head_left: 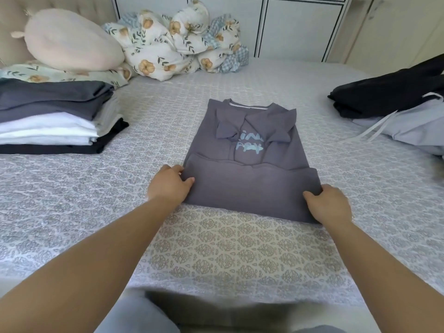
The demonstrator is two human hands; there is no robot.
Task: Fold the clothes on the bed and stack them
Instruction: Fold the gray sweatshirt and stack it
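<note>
A grey T-shirt [249, 150] with a light blue print lies in the middle of the bed, its sleeves turned in and its lower part doubled up toward the print. My left hand [169, 185] pinches the left edge of that doubled part, thumb on top. My right hand [330, 204] grips the right edge the same way. A stack of folded clothes [55, 118], dark grey, white and black, sits at the left of the bed. A heap of loose clothes [396, 104], black on top of pale grey with white drawstrings, lies at the right.
The patterned grey bedspread [228, 248] covers the bed. At the head are a pink pillow [69, 39], a bunched floral duvet [177, 42] and a floral pillow under the pink one. White cabinet doors [300, 27] stand behind.
</note>
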